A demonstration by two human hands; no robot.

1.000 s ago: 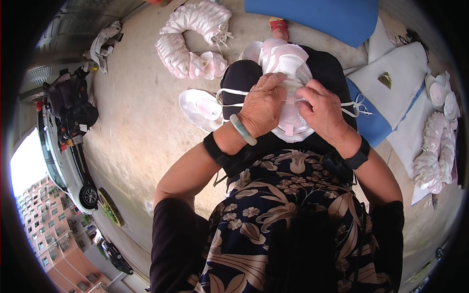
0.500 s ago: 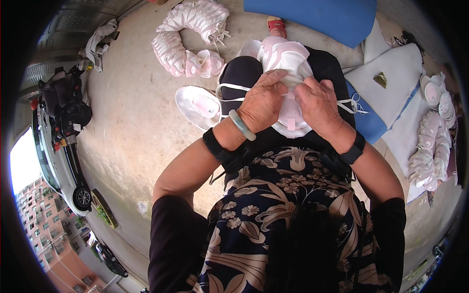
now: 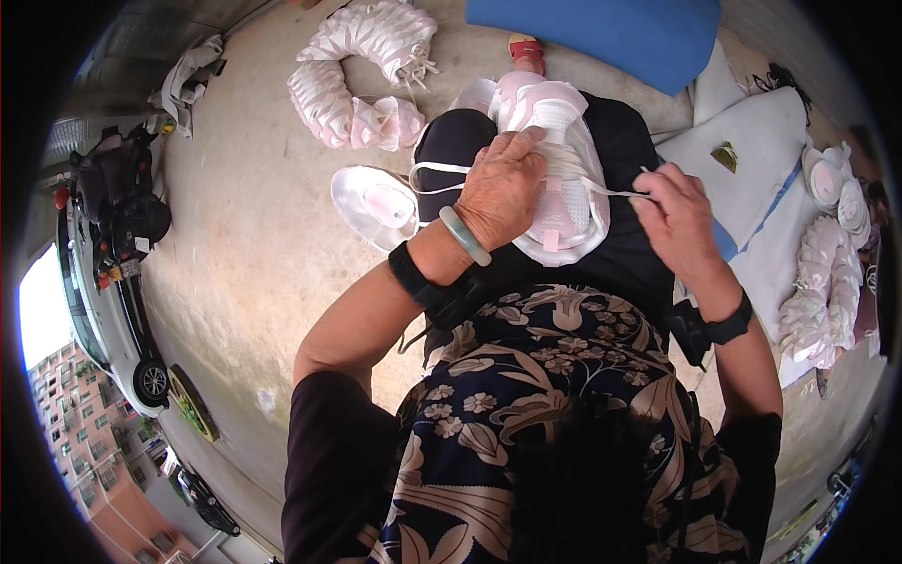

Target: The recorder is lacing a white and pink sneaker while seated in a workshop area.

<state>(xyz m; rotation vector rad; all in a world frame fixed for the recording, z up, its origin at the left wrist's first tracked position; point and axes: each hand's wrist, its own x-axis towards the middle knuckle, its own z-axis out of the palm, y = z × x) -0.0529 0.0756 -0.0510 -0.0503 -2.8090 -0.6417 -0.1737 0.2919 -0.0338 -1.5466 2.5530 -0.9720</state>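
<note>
A white and pink sneaker (image 3: 554, 211) rests on my lap, its heel toward me and its toe pointing away. My left hand (image 3: 507, 183) lies over the left side of its lacing; the fingers are bent onto the sneaker, and what they grip is hidden. Off to the sneaker's right, my right hand (image 3: 672, 211) pinches a white shoelace (image 3: 611, 191), which runs taut from the eyelets. Another stretch of lace loops out left of my left hand across my dark trouser leg.
A single white shoe (image 3: 376, 207) lies on the concrete floor at left. Beyond it curves a row of nested pink-white shoe uppers (image 3: 352, 75). More shoe uppers (image 3: 822, 282) are at right, near white sheeting (image 3: 742, 141) and a blue mat (image 3: 601, 33). Parked vehicles stand far left.
My right hand has moved away from the sneaker to the right, drawing a lace out straight. My left hand has stayed at the lacing.
</note>
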